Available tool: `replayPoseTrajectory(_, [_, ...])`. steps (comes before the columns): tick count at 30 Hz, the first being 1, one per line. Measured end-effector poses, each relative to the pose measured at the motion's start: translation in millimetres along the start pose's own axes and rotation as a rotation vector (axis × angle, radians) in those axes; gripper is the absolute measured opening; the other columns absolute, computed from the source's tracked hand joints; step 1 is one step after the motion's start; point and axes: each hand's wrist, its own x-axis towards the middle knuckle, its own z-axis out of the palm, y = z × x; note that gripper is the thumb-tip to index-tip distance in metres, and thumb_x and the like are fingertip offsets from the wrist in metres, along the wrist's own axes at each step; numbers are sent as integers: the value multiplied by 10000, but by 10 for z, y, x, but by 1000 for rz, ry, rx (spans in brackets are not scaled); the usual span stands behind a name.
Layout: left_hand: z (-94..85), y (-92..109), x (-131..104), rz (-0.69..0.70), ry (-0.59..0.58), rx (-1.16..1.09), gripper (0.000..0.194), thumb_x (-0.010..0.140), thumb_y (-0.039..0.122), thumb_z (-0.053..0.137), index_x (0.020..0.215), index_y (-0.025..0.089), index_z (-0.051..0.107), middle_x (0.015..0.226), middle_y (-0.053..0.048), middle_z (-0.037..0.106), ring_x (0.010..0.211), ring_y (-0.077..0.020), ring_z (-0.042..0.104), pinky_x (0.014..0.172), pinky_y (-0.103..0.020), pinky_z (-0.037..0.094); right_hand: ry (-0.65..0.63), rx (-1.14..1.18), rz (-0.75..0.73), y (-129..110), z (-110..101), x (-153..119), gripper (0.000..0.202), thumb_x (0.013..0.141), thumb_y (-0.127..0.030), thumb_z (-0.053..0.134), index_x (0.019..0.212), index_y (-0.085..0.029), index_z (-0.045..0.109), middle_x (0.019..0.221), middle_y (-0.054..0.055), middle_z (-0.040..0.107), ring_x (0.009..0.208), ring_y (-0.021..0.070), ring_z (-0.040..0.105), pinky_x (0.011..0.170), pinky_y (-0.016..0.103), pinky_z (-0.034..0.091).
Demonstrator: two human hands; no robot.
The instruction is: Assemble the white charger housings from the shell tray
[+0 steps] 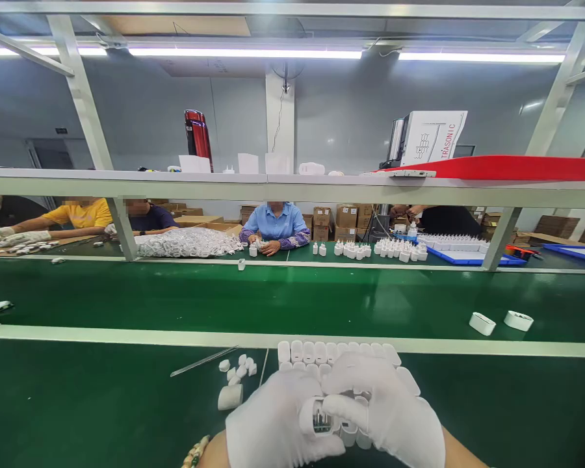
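In my gloved left hand (285,419) is a small white plastic housing (308,419), tilted so that its open end shows a circuit board (322,418) inside. My gloved right hand (385,406) is closed at the same housing, thumb and forefinger bent against its edge. Whether those fingertips also pinch a small part is hidden. Under and behind both hands stand rows of similar white housings (320,353), partly covered by the gloves. To the left lie several small white pieces (241,371), a roll of whitish tape (230,397) and a thin clear strip (205,361).
Beyond a pale rail (127,337) runs a green conveyor belt (199,299) carrying two white housings (519,320) at right. Across it, a person in a blue shirt (275,224) handles white parts beside a heap of white pieces (190,242). A shelf (224,185) spans overhead.
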Motion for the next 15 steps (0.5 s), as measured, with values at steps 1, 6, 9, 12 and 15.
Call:
replayPoseTrajectory(1, [18,-19,-13,2,4,18,72,719,223,739,752,281,711,648,81,668,590,-134,624,617,-205,501,-39,4,15,-18,-6,5,259,863,-196,696,605,-212,699,635,-46,617,696,113,593,672,203,478])
replayPoseTrajectory(6, [137,-80,-34,-35,28,62,185,707,327,762,587,244,647,476,68,567,423,-141,539,398,-220,369,-75,60,78,22,87,18,170,839,-184,686,673,-211,713,703,-40,648,679,108,583,675,210,473])
replayPoseTrajectory(9, [192,-69,6,-36,46,69,244,696,325,778,547,230,610,435,77,530,396,-122,516,377,-209,353,-19,27,73,112,184,28,78,797,-158,665,733,-187,700,765,-9,661,721,137,595,655,239,470])
replayPoseTrajectory(12, [233,-8,53,-27,102,73,159,807,293,713,669,239,657,546,73,624,471,-118,585,436,-194,436,5,30,42,138,185,37,207,886,-176,526,742,-180,675,752,7,638,688,140,583,636,261,474])
replayPoseTrajectory(15, [288,62,85,-30,227,104,92,936,240,592,914,239,681,753,37,704,588,-120,648,538,-211,523,-25,126,-17,86,145,31,231,926,-152,464,807,-206,654,833,3,647,765,140,601,680,248,491])
